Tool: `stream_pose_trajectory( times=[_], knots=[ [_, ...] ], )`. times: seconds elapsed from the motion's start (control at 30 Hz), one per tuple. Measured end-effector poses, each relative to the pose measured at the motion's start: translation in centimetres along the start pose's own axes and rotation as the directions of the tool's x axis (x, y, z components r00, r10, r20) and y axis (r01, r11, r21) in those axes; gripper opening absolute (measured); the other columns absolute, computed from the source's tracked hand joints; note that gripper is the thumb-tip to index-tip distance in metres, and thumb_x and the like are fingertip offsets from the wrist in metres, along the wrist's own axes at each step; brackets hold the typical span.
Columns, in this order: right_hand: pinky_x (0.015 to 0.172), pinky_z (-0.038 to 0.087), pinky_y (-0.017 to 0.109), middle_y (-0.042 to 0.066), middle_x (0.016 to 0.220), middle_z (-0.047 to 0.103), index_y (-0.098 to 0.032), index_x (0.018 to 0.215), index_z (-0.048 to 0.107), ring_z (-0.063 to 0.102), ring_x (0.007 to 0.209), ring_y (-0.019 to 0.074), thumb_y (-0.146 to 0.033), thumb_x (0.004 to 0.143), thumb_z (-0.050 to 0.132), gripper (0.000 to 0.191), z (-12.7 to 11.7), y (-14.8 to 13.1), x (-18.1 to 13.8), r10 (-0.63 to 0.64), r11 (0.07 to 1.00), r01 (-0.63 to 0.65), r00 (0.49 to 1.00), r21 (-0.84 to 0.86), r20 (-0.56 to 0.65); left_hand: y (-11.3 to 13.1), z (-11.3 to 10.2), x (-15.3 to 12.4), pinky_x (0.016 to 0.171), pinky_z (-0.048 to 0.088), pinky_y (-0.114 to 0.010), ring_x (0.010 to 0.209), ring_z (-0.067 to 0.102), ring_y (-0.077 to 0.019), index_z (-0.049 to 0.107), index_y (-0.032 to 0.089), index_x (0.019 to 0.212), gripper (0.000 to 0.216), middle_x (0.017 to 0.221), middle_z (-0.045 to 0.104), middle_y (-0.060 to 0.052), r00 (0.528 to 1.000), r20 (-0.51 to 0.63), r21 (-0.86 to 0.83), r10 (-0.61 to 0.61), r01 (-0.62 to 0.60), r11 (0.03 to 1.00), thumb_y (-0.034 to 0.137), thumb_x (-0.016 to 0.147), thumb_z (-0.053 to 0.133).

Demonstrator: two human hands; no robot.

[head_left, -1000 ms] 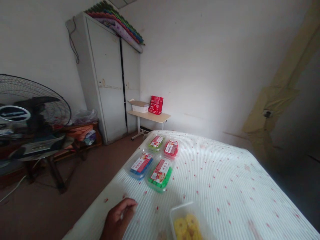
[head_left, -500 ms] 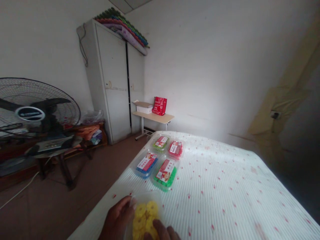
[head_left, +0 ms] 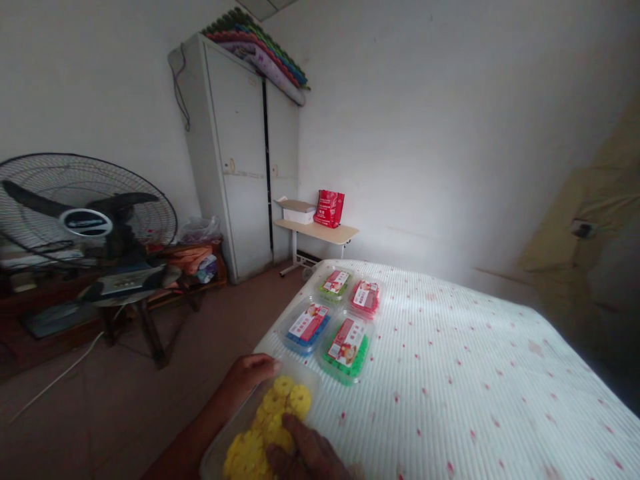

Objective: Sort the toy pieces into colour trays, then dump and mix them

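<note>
Lying just past the tub (head_left: 237, 420), blue box (head_left: 309, 327), bright-green box (head_left: 349, 345)

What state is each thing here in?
Tub, no lid visible, yellow pieces inside
Left hand, holding tub's edge
Right hand, touching yellow pieces
Blue pack, looks closed
Green pack, looks closed
Lime pack, looks closed
Red pack, looks closed
Fan, blades look still
Cabinet, doors look shut
Red bag, standing upright
</note>
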State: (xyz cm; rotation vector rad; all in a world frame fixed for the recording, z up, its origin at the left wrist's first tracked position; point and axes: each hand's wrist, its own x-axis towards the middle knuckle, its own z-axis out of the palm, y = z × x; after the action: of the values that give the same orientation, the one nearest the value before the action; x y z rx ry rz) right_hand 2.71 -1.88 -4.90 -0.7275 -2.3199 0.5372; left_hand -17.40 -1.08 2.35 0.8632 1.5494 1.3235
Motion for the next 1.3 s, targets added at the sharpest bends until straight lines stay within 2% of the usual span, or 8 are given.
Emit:
stream_pose_trajectory(
  times=[0.13,0.33,0.7,0.8,0.9,1.0,1.13,1.3],
  knots=[
    [0.072,0.058,0.03,0.0,0.115,0.064,-0.039,0.135,0.032,0.065,0.093,0.0209,-0.045,0.082,0.053,0.058,0.0,1.8,0.7,-0.049,0.999,0.051,0.994,-0.019,0.101,0.1,0.1,0.6,0.046,0.037,-0.022,0.044,0.051,-0.0123,0.066,0.012,0.059,0.026,0.048,0.057,0.001,1.0,-0.014,-0.02,0.02,-0.02,1.0,0.037,0.057,0.071],
    [0.082,0.053,0.033,-0.002,0.136,0.046,-0.042,0.127,0.044,0.059,0.105,0.0223,-0.047,0.079,0.057,0.05,-1.3,2.9,1.5,-0.168,0.984,0.174,0.978,-0.046,0.121,0.2,0.1,1.1,0.05,0.041,-0.024,0.049,0.056,-0.0146,0.066,0.012,0.061,0.025,0.052,0.061,-0.001,0.999,-0.037,-0.048,0.039,-0.041,0.998,0.036,0.057,0.072],
    [0.092,0.044,0.04,0.016,0.148,0.018,-0.025,0.138,0.029,0.044,0.121,0.0315,-0.058,0.061,0.068,0.093,-2.8,2.7,1.9,-0.306,0.95,0.31,0.947,-0.025,0.098,0.2,0.1,1.4,0.052,0.046,-0.029,0.05,0.061,-0.0195,0.065,0.014,0.063,0.03,0.053,0.063,-0.003,1.0,0.01,-0.156,-0.007,0.009,0.988,0.042,0.057,0.073],
    [0.09,0.046,0.036,0.018,0.148,0.014,-0.022,0.139,0.025,0.049,0.117,0.0282,-0.054,0.063,0.069,0.094,-3.6,2.9,1.6,-0.303,0.951,0.307,0.947,-0.026,0.104,-0.4,-0.6,1.1,0.056,0.049,-0.03,0.055,0.062,-0.0198,0.067,0.014,0.07,0.035,0.059,0.065,-0.004,0.998,0.029,-0.329,-0.049,0.056,0.943,0.048,0.062,0.068],
    [0.09,0.047,0.035,0.019,0.144,0.027,-0.019,0.136,0.033,0.055,0.111,0.0262,-0.048,0.065,0.07,0.085,-6.2,3.2,0.7,-0.246,0.958,0.258,0.964,-0.127,0.103,-1.3,-1.7,1.0,0.058,0.05,-0.028,0.059,0.062,-0.017,0.067,0.015,0.071,0.033,0.062,0.065,-0.003,0.991,-0.077,-0.567,-0.107,0.045,0.822,0.045,0.061,0.071],
    [0.088,0.049,0.033,0.015,0.133,0.047,-0.019,0.123,0.051,0.058,0.106,0.0255,-0.04,0.069,0.068,0.06,-10.2,3.9,-0.7,-0.205,0.939,0.226,0.973,-0.259,0.105,-1.7,-2.5,0.8,0.061,0.05,-0.025,0.062,0.061,-0.0142,0.068,0.014,0.071,0.027,0.065,0.066,-0.003,0.984,-0.133,-0.676,-0.12,-0.001,0.737,0.04,0.063,0.069],
    [0.083,0.052,0.024,0.01,0.109,0.066,-0.019,0.101,0.065,0.064,0.096,0.0197,-0.031,0.079,0.057,0.026,-15.4,6.4,-3.7,-0.155,0.93,0.163,0.987,-0.33,0.049,-1.6,-2.7,0.7,0.062,0.05,-0.026,0.063,0.061,-0.0146,0.068,0.014,0.072,0.026,0.067,0.066,-0.004,0.987,-0.119,-0.673,-0.109,0.0,0.74,0.04,0.068,0.064],
    [0.08,0.054,0.022,0.008,0.097,0.07,-0.02,0.094,0.068,0.067,0.089,0.0177,-0.032,0.085,0.051,0.023,-19.3,9.5,-7.2,0.023,0.938,-0.055,0.995,-0.341,-0.097,-1.8,-2.6,0.7,0.064,0.051,-0.028,0.066,0.062,-0.0165,0.069,0.016,0.075,0.025,0.07,0.067,-0.003,0.994,-0.073,-0.649,-0.083,0.016,0.761,0.038,0.065,0.067]
  ],
)
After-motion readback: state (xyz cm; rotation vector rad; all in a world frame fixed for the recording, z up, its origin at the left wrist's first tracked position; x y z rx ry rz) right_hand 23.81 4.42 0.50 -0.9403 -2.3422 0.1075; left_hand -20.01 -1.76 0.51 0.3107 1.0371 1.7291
